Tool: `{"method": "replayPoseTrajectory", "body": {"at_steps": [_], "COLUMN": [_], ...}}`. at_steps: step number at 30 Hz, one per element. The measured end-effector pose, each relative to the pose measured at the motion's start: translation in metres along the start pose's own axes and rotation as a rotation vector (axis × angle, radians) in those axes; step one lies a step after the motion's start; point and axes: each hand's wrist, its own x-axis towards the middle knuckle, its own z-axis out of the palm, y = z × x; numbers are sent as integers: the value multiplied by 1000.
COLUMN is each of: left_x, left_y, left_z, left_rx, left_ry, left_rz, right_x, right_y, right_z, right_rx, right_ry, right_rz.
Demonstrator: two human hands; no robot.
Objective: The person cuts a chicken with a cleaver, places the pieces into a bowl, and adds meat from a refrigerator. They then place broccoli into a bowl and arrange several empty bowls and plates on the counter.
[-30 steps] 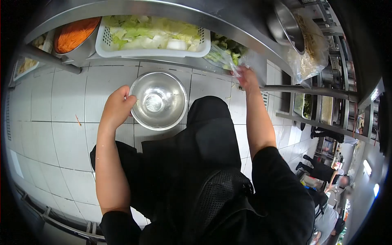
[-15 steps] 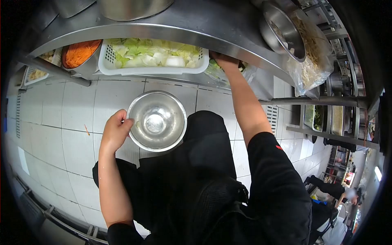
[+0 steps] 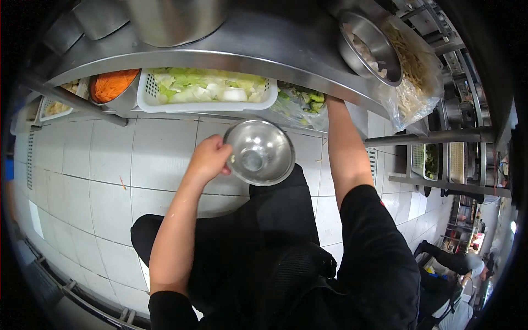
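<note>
My left hand (image 3: 210, 159) grips the rim of a shiny metal bowl (image 3: 261, 151), thumb and fingers pinching its left side. The bowl is tilted above my knee, and I see nothing in it but a small pale scrap near the hand. My right hand reaches under the counter edge, so only the wrist (image 3: 336, 107) shows and the fingers are hidden. Beside that wrist lies a clear plastic bag of cut green vegetables (image 3: 308, 103). A white perforated basket (image 3: 206, 107) of chopped cabbage (image 3: 212, 87) stands left of the bag.
A metal pot of shredded carrot (image 3: 114, 85) stands left of the basket. Overhead, the steel counter (image 3: 264, 38) carries a large pot (image 3: 176, 22), a metal bowl (image 3: 367, 49) of pale pieces and a bag of bean sprouts (image 3: 410, 71). Another person (image 3: 456, 275) is at the far right.
My left hand has carried the bowl right and up, closer to the counter, tilting it. My right hand has shifted right and deeper under the edge, uncovering more of the greens bag.
</note>
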Motion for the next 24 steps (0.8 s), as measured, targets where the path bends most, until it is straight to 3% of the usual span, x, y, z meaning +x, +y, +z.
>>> {"method": "replayPoseTrajectory", "body": {"at_steps": [7,9,10,12,14,16,17,19,23,24], "left_x": [54,58,59,62,58,51,46,32,-6,-16], "left_y": [24,32,31,26,15,5,-2,-11,-14,-17], "left_z": [69,74,75,78,75,67,63,53,15,8], "left_rx": [-142,-154,-155,-41,-31,-12,-60,-99,-36,-79], "left_ry": [-30,2,-1,80,92,112,128,145,160,169], "left_rz": [-12,1,1,87,81,81,85,90,54,48], "right_x": [-71,-108,-122,-138,-114,-66,-49,-24,6,11], "right_y": [-33,-36,-52,-96,-83,-37,1,72,36,8], "right_z": [-5,-3,-5,-15,-29,-27,-10,22,32,29], "right_rx": [1076,382,380,-73,-58,-458,-450,-1195,-1049,-808], "right_ry": [-69,-190,-189,-384,-318,-193,-190,-29,-18,-42], "right_rz": [371,82,84,-123,-28,93,91,-437,-324,-363]}}
